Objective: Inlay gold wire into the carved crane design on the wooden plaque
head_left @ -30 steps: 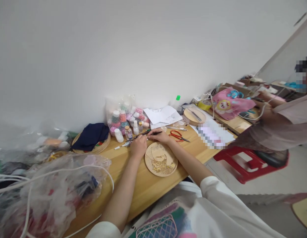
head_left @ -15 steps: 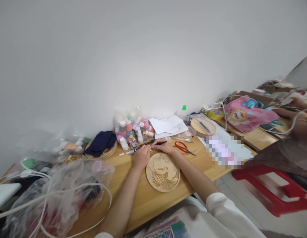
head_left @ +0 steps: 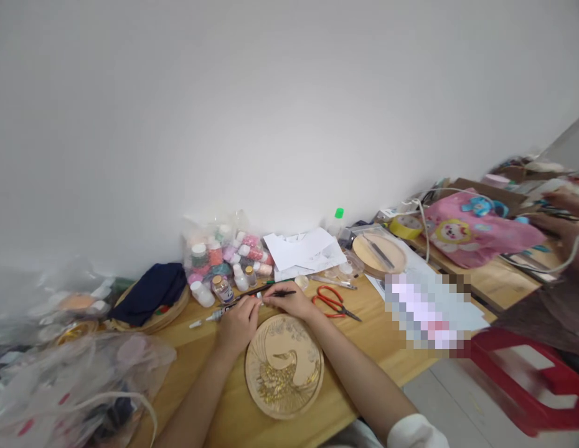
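Observation:
My right hand is closed around a slim dark pen-like tool, its exact kind unclear. Beside it, the fingers of my left hand are pinched together; a small whitish bit shows near the fingertips, too small to name. Both hands meet just beyond a round wooden plaque with a raised golden crane on it. A whitish tube lies left of my left hand, partly hidden by it. To the right of my right hand rest red-handled pliers.
Small bottles and a bag of coloured jars stand along the wall. White papers, a wooden disc and yellow tape lie rightward. A plastic bag fills the left; a red stool and another person are at right.
The view has shifted closer and rightward, so the plaque and hands appear larger and lower left. Both hands stay together over the table, the dark tool still in my right.

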`<action>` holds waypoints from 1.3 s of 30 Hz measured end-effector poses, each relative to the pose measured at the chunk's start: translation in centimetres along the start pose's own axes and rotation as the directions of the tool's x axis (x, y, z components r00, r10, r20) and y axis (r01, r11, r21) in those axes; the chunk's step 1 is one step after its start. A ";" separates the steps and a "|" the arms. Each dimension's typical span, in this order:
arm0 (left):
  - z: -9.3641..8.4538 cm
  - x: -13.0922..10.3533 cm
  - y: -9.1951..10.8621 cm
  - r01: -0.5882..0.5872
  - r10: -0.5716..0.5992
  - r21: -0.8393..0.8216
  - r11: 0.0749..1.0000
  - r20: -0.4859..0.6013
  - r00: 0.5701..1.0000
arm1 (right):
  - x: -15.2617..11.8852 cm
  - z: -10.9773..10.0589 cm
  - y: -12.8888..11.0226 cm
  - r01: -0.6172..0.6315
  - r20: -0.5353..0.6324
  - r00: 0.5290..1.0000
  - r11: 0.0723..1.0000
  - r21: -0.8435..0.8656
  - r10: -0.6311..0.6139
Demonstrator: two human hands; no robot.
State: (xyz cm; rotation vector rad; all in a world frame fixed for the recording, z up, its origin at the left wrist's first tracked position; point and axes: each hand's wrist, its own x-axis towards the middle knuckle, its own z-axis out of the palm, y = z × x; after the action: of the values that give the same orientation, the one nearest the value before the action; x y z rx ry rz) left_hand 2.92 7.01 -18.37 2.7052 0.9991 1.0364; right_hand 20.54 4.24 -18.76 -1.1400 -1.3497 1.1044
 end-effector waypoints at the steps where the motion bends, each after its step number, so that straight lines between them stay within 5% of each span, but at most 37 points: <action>1: 0.0 0.0 0.0 0.003 -0.003 -0.006 1.000 0.001 1.000 | 0.0 0.1 -0.1 -0.004 -0.005 1.000 1.000 0.016 0.005; 20: -0.3 0.3 0.3 -0.041 0.037 -0.052 0.998 -0.090 0.995 | -0.1 0.1 -0.5 0.060 -0.056 0.997 0.998 0.000 -0.060; 39: -0.2 0.2 0.3 -0.021 0.016 -0.066 0.998 -0.068 0.998 | -0.1 0.1 -0.2 0.072 -0.040 0.996 0.996 -0.058 -0.075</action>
State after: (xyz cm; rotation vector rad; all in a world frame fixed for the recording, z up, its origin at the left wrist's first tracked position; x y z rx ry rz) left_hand 3.03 6.88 -18.03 2.6474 0.9333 1.1499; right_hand 20.48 4.10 -18.60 -1.1395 -1.3863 0.9895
